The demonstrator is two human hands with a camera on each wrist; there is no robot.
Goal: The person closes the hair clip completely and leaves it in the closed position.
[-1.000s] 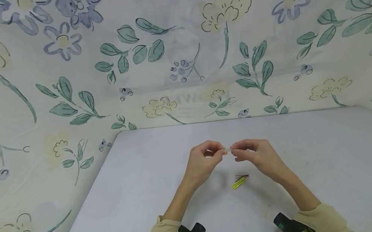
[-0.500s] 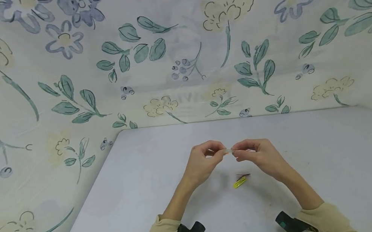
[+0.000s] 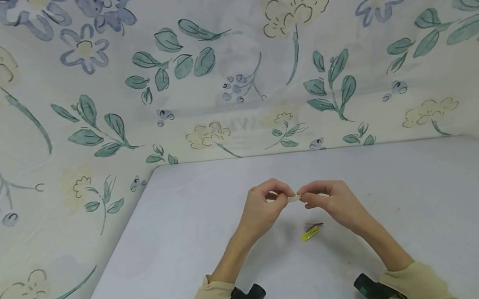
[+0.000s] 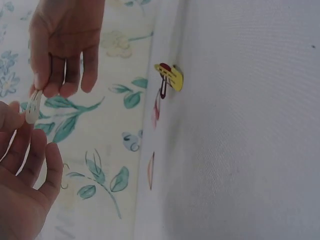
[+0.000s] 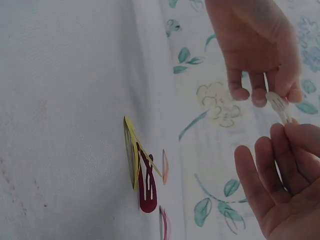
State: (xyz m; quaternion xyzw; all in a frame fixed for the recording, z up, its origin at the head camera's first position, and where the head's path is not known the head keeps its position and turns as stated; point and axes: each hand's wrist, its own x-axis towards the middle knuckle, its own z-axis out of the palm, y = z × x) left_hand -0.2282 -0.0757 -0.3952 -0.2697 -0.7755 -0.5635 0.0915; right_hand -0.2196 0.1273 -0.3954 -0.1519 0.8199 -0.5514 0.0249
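Observation:
A small white snap hair clip (image 3: 294,199) is held up between both hands above the table. My left hand (image 3: 266,208) pinches one end of it between thumb and index finger. At the other end, my right hand (image 3: 332,203) pinches the clip with its thumb and fingertip, as the right wrist view also shows. Nearer the body on the table lie a yellow snap hair clip (image 3: 310,232), sprung apart, and a dark red hair clip (image 5: 148,192) that overlaps it.
Beyond the yellow clip, a pink clip (image 4: 156,111) and an orange clip (image 4: 150,171) lie on the white tabletop (image 3: 167,254). A floral cloth (image 3: 242,134) rises behind the table's far edge. Black wrist cameras (image 3: 247,298) sit at both cuffs.
The white clip has tipped and sits slightly lower between the fingertips. An orange spot seen beneath it a second ago is hidden now. Both hands keep their pinch; the view shifted slightly.

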